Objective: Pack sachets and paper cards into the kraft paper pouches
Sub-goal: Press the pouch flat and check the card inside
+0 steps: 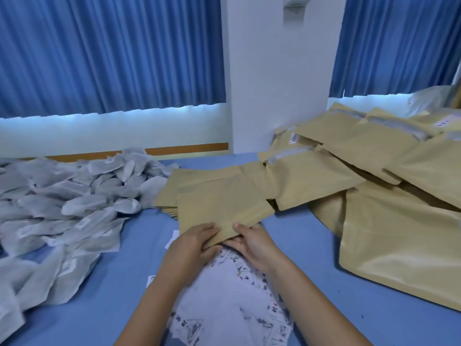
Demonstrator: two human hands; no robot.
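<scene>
At far left the sachets [69, 208] lie heaped on the blue counter [112, 283], well apart from us and nearer our left hand [197, 242] than the right. That hand curls its fingers over the near edge of the top pouch [222, 206]. The pouch lies flat just ahead of both hands on a stack [169, 193] of its kind, reaching away from us. Our right hand [252, 240] pinches the same edge, thumb on top and fingers beneath. We judge we are parting the mouth here, so any filling must come in from our side. The cards [224, 295] lie spread under our wrists, touching the pouch's near edge. To the right a pouch heap [374, 171] slopes up. Behind it all hang blue curtains [112, 53] either side of a white pillar [277, 71].
</scene>
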